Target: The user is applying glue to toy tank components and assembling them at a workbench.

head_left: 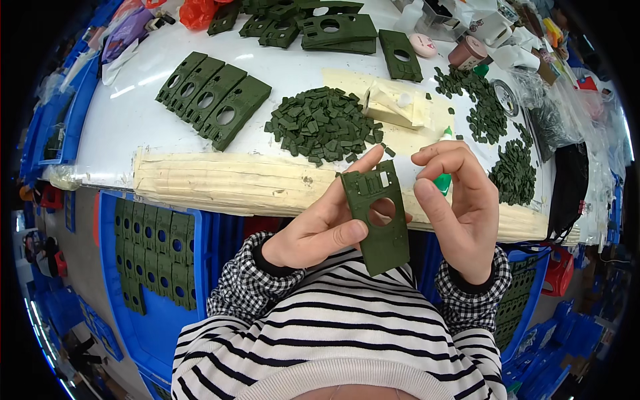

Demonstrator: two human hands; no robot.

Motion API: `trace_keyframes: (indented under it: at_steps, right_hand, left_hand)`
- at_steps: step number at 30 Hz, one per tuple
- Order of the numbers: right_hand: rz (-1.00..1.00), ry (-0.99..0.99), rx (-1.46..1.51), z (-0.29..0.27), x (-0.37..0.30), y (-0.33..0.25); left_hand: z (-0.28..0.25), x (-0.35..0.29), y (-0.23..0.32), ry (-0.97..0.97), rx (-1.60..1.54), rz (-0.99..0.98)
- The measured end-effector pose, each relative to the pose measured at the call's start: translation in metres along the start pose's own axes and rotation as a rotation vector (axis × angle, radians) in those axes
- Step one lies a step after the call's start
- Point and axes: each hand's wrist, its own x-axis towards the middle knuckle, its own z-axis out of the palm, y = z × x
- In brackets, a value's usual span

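Observation:
My left hand (319,230) holds a dark green moulded plastic plate (390,243), thumb on its near face and fingers behind. The plate has a large round hole and raised details; a small whitish rectangular spot shows near its upper end. To the right of it, my right hand (467,203) is raised with curled fingers, a gap showing between thumb and fingertips. Nothing can be seen between them. A green bottle (443,182) shows behind the right hand, partly hidden by the fingers. Beyond the plate lies a heap of small dark green pieces (320,123).
Similar plates (230,113) lie in a row at the left, with stacked ones (337,30) at the back. More small pieces (513,170) lie at the right. Blue crates (150,320) with plates stand below the padded table edge (220,180). A box (393,110) sits mid-table.

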Motion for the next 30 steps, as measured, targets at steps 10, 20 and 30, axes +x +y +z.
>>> trace_keyframes:
  at_steps: [10, 20, 30]
  right_hand:
    - [0.003, -0.039, 0.065, 0.006, -0.004, 0.007]
    - [0.065, -0.191, 0.116, 0.011, -0.002, 0.007]
    - [0.028, -0.056, 0.109, -0.006, -0.006, 0.006]
  left_hand:
    - [-0.004, -0.001, 0.002, -0.114, 0.052, -0.081]
    - [-0.005, -0.002, -0.003, -0.1, 0.183, -0.083]
    - [-0.005, -0.003, -0.001, -0.108, 0.038, -0.168]
